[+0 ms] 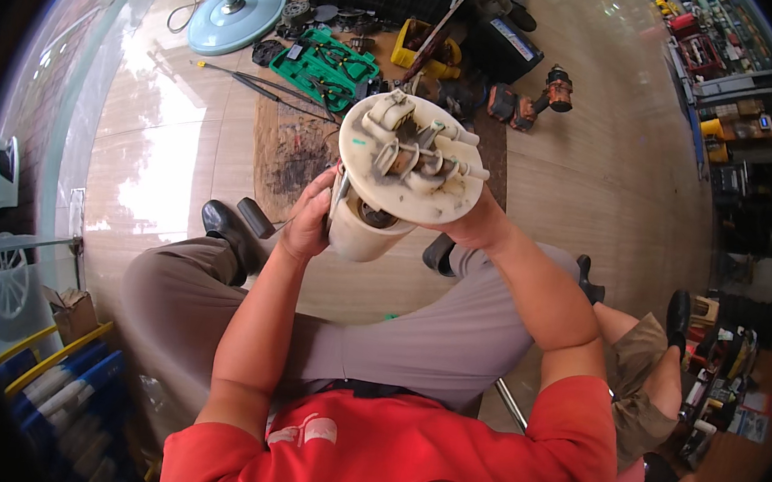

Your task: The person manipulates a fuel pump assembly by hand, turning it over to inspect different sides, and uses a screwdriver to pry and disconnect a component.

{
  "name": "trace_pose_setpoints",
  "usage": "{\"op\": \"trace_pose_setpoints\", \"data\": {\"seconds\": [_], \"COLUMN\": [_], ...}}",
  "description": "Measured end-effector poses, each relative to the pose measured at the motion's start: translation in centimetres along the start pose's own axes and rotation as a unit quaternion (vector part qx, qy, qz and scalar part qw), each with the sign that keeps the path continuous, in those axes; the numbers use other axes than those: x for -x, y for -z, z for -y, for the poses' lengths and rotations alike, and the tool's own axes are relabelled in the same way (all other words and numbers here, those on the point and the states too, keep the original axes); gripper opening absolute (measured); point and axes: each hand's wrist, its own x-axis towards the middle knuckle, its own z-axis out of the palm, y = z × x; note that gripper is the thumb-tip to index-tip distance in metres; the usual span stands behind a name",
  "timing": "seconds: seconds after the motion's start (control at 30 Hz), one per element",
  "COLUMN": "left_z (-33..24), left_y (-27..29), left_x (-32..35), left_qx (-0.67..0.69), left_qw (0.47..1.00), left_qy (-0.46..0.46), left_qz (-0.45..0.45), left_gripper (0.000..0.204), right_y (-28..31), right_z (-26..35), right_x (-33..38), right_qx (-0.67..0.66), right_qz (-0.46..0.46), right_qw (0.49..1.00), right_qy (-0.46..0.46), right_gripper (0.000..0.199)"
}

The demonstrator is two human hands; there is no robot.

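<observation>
Both hands are gripping a dirty white pump module (405, 165), holding it up over the lap: left hand (308, 221) wrapping the canister side, right hand (476, 223) clamping under the round flange. Green tool case (323, 64) and cordless drill (535, 100) are lying on the floor beyond.

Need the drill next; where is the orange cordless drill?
In the head view, the orange cordless drill lies on the floor, upper right of the held pump unit.

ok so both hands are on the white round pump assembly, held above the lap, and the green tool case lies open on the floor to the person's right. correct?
Not quite. The green tool case lies open on the floor ahead and to the person's left, not right, as the head view shows. The rest holds: left hand and right hand grip the white round pump assembly above the lap.
</observation>
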Motion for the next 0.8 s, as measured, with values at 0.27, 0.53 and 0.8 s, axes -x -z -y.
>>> {"op": "trace_pose_setpoints", "data": {"seconds": [0.27, 0.53, 0.8], "left_z": [0.7, 0.4, 0.4], "left_y": [-0.2, -0.7, -1.3], "left_x": [-0.3, -0.4, -0.5], "left_qx": [0.047, 0.056, 0.032], "left_qw": [0.999, 0.998, 0.999], "left_qy": [-0.011, 0.005, 0.033], "left_qz": [-0.022, -0.001, -0.022], "left_gripper": [0.065, 0.061, 0.059], "right_y": [-1.1, -0.9, -2.1], "right_z": [0.7, 0.6, 2.4], "right_x": [-1.0, -1.3, -2.3], "right_qx": [-0.130, -0.073, -0.141], "right_qz": [-0.040, 0.000, -0.054], "right_qw": [0.989, 0.997, 0.988], "right_qy": [-0.060, -0.038, -0.043], "right_gripper": [0.064, 0.066, 0.070]}}
